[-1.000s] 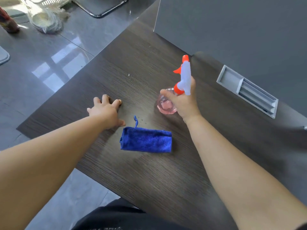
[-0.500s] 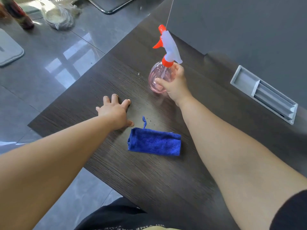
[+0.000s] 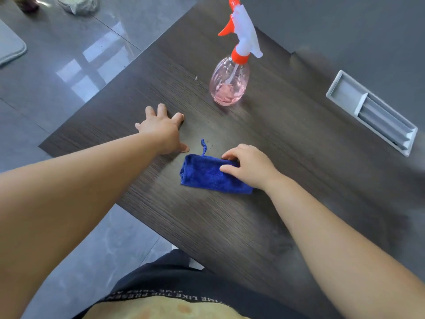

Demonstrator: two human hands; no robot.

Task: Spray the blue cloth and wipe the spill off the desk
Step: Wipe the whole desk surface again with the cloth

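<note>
On the table: folded blue cloth, right hand fingers curled round its right end. Left hand flat beside, fingers spread, empty. Spray bottle upright behind, hands-off. Droplets by cloth; wipe apparently pending; spraying unconfirmable.

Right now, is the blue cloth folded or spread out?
Folded: the blue cloth lies as a thick, narrow rectangle with a doubled left edge.

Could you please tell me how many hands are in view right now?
2. The left hand rests flat on the desk, just left of the blue cloth; the right hand grips that cloth's right end. Neither is hidden.
</note>
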